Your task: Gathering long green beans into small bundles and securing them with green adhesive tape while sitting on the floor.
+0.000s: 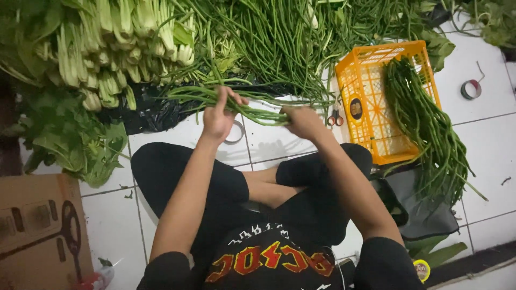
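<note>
One bundle of long beans lies crosswise between two hands above the person's crossed legs: the left hand holds its grip closed round the stems, the right hand closed round the other end. At three o'clock, one orange crate holds a second bean bundle. One pair of scissors lies beside it; two tape rolls rest on the floor.

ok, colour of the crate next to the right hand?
Orange-yellow plastic crate, lattice walls, with long green beans draped across it. The head view shows it clearly.
</note>
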